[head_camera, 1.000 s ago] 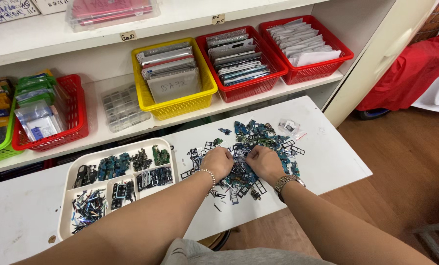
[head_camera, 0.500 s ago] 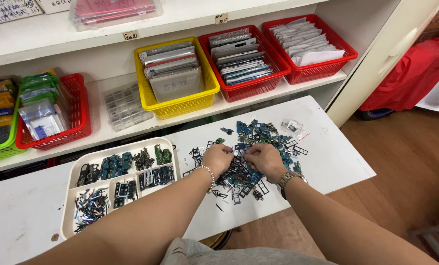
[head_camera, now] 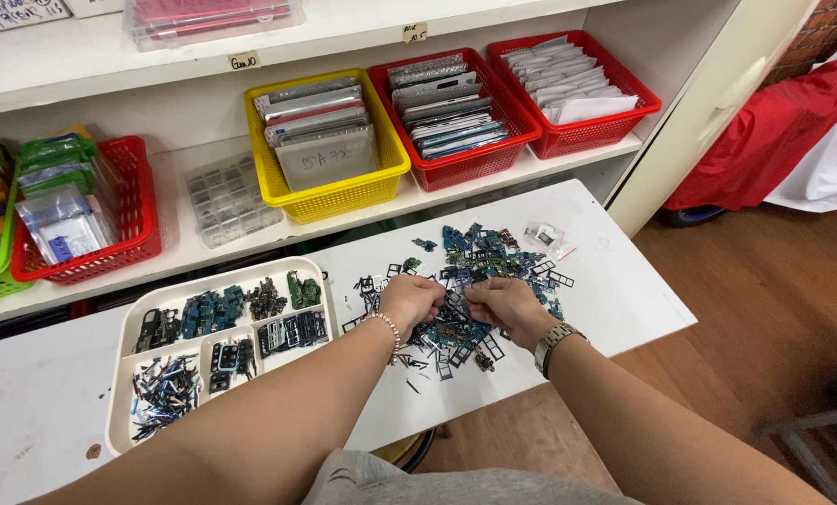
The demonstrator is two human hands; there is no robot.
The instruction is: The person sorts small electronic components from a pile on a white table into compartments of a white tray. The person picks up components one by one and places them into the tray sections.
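**Picking through the parts pile**

The pile (head_camera: 479,281) of small phone parts — blue-green circuit bits, dark frames and slim trays — lies spread on the white bench (head_camera: 624,281), right of the middle, straight ahead of me. Both my hands are in its near edge. My left hand (head_camera: 409,301) is curled, fingertips pinched on something small and dark from the pile; I cannot tell just which piece. My right hand (head_camera: 501,301) is curled too, its fingers meeting the left over the same spot, so I judge the two are gripping one piece together, or pulling two tangled pieces apart. A bead bracelet (head_camera: 387,329) sits on my left wrist, a watch (head_camera: 553,339) on my right.

I take this as the sorting step: one piece singled out, not yet lifted clear. The next move calls for freeing it from the frames that hook into each other, then knowing its kind.

To the left of the pile, near my left forearm, stands the white tray (head_camera: 119,411), its compartments already holding like parts: dark frames, green boards, thin blue strips. A little clear bag (head_camera: 547,237) lies at the pile's far edge. Beyond the bench, the shelf (head_camera: 184,248) carries a yellow basket (head_camera: 329,192) and red baskets (head_camera: 465,154) of flat packets.
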